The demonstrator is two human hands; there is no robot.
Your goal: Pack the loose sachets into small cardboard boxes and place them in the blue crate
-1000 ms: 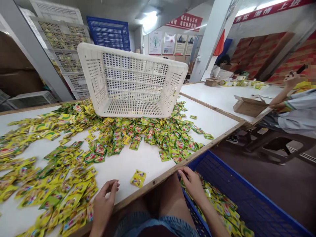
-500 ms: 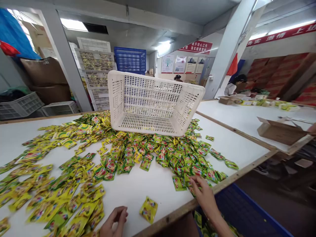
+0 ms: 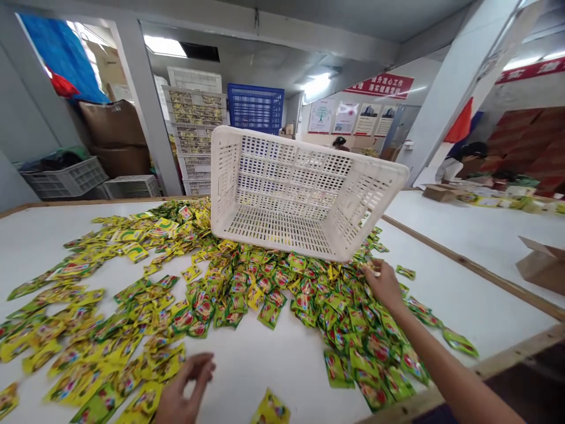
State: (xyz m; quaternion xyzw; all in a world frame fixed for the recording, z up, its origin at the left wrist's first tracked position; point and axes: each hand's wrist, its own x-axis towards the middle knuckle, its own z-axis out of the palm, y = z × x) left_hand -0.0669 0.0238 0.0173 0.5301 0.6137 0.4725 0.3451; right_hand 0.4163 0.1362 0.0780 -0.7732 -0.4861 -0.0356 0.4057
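A broad heap of small snack packets, green ones [image 3: 348, 312] on the right and yellow ones [image 3: 132, 335] on the left, lies over the white table [image 3: 238, 371]. My right hand [image 3: 384, 285] reaches over the heap's right side, just below the crate's near corner. Its fingers are bent and somewhat apart, and I see no packet in them. My left hand [image 3: 185, 386] hovers at the near edge of the yellow packets, fingers curled toward the thumb around a bare gap. One yellow packet [image 3: 271, 407] lies alone between the hands.
A white perforated crate [image 3: 282, 227] rests tilted on the heap, its mouth toward me. A wooden strip [image 3: 459, 257] edges the table on the right. Behind stand stacked white crates [image 3: 200, 118] and a blue crate [image 3: 256, 106]. A cardboard box [image 3: 541, 265] and a person [image 3: 454, 168] are farther right.
My right hand has moved away from the near table edge, forward toward the crate. My left hand remains low beside the yellow packets. The view has turned slightly left.
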